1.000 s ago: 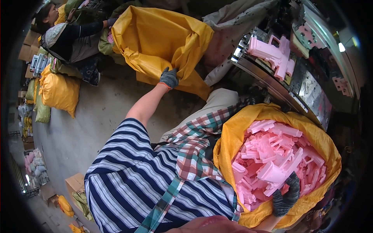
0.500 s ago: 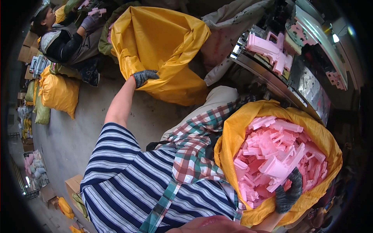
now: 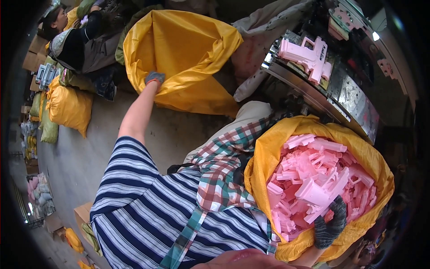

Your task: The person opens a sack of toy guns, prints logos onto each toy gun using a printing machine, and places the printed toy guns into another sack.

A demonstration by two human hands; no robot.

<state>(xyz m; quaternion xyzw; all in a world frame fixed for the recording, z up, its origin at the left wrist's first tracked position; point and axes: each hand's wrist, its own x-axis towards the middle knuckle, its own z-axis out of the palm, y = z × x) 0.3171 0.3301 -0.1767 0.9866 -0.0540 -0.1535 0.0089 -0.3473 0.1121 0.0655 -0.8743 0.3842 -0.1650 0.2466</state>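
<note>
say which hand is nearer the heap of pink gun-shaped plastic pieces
Right. The gloved right hand is against the heap; the gloved left hand is farther, at the open yellow plastic sack.

Far sack (image 3: 192, 96): yellow, creased, its mouth gaped wide.
Near sack (image 3: 262, 157): yellow, stood open.
Pink pieces (image 3: 309, 163): lay jumbled, heaped inside the near sack.
Pistol-shaped piece (image 3: 313, 193): pink, lay slanted atop the heap.
</note>
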